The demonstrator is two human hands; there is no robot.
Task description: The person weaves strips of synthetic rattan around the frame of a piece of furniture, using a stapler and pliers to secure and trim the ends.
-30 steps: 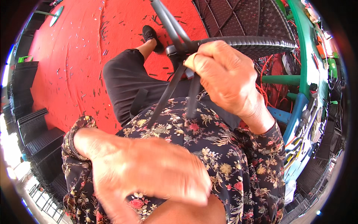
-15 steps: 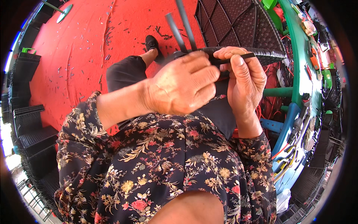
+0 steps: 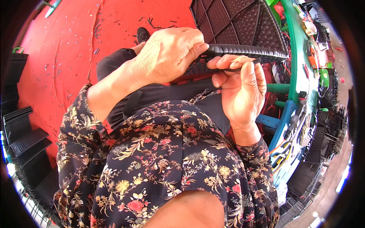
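View from the wearer's head, looking down at a seated person's lap and two bare hands. The left hand is curled closed, back of the hand toward the viewer, its thumb tip at the left end of a black wrapped rim; the palm side is turned away, so what its fingers have hold of cannot be told. The right hand, just beside it, is partly curled with the thumb raised, pinching a narrow dark strip between thumb and fingers — the strip's end pokes out past the thumb, just below the rim.

The rim runs along the near edge of a dark woven panel, which stands beyond the hands, crossed by thin black lines.

The person wears a black floral top and dark trousers; one black shoe shows ahead. A red floor covering fills the upper left, sprinkled with small dark scraps.

To the right, a green bench curves past — an orange item and other small things lie on it. Dark woven pieces stand along the left side.
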